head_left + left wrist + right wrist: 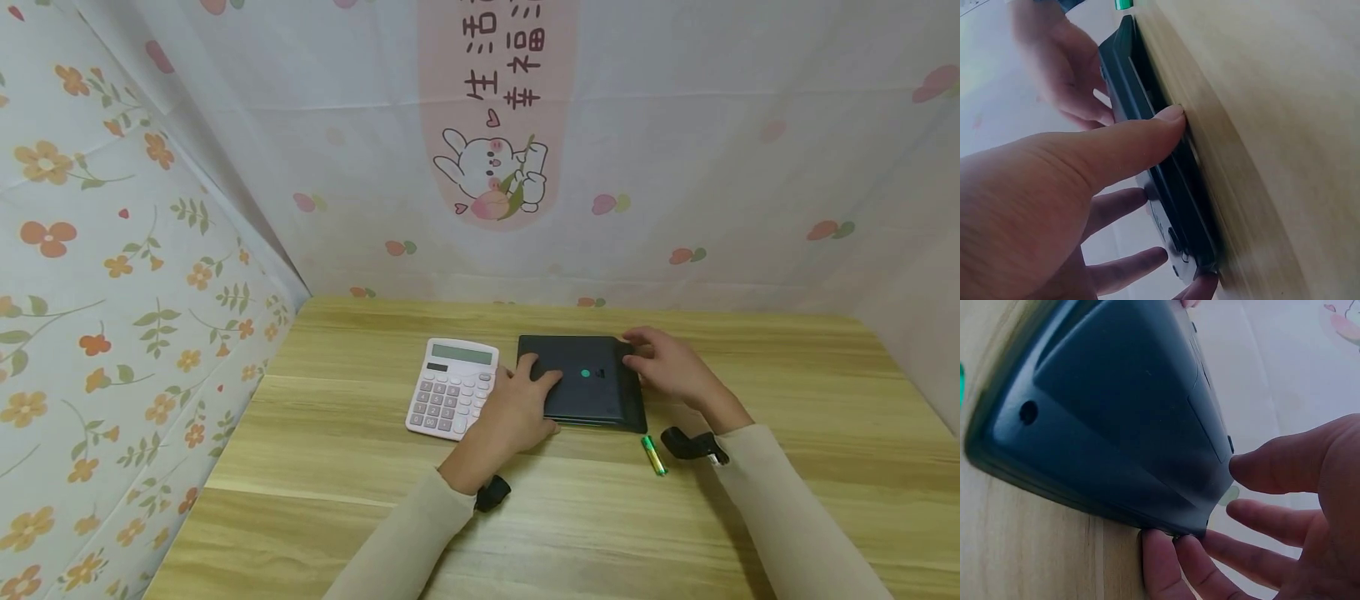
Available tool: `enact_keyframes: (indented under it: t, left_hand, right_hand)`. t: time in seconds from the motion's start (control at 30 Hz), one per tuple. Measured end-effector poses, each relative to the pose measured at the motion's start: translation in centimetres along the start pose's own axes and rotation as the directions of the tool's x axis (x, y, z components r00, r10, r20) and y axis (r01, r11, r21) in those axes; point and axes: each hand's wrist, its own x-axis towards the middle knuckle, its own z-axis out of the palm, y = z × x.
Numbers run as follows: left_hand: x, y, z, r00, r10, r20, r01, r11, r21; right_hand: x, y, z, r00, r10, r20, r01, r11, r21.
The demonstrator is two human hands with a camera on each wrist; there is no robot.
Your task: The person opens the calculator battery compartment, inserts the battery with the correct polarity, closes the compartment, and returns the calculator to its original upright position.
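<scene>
A black calculator (577, 396) lies face down on the wooden table, its back turned up with a small green dot on it. My left hand (517, 408) holds its left part, the thumb (1166, 125) at the near edge and the other fingers spread over the back. At the raised right end, my right hand (675, 371) grips the far corner. In the right wrist view the right thumb (1272, 469) is at the back's edge and the fingertips (1160, 556) curl against the end. A screw hole and a panel outline show on the back there.
A white calculator (438, 396) lies face up to the left, partly covered by the left hand. One green and gold battery (654, 456) lies near the black calculator's lower right corner. Patterned cloth (637, 250) hangs behind the wooden table (315, 467).
</scene>
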Motion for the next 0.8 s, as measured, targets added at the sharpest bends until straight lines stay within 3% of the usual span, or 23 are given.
enact_keyframes:
  t: [0.13, 0.3, 0.5, 0.6, 0.8]
  left_hand:
    - [-0.1, 0.3, 0.0, 0.999, 0.034, -0.015, -0.033, 0.997, 0.076]
    - [-0.2, 0.7, 0.3, 0.995, 0.083, -0.049, -0.071, 0.975, 0.212]
    - [-0.1, 1.2, 0.5, 0.996, 0.086, -0.038, -0.075, 0.969, 0.236]
    - [0.1, 1.2, 0.3, 0.992, 0.128, -0.009, -0.119, 0.942, 0.313]
    - [0.4, 0.6, 0.3, 0.971, 0.237, 0.033, -0.225, 0.857, 0.463]
  right_hand:
    - [0.3, 0.1, -0.1, 1.000, -0.011, 0.010, 0.011, 0.999, -0.039]
    - [0.5, 0.1, -0.2, 0.999, -0.048, 0.013, 0.049, 0.995, -0.090]
    - [0.5, -0.1, -0.4, 0.996, -0.080, 0.049, 0.084, 0.992, -0.093]
    - [0.6, -0.2, -0.4, 0.994, -0.089, 0.065, 0.095, 0.992, -0.087]
    - [0.8, 0.0, -0.3, 0.991, -0.109, 0.077, 0.116, 0.989, -0.089]
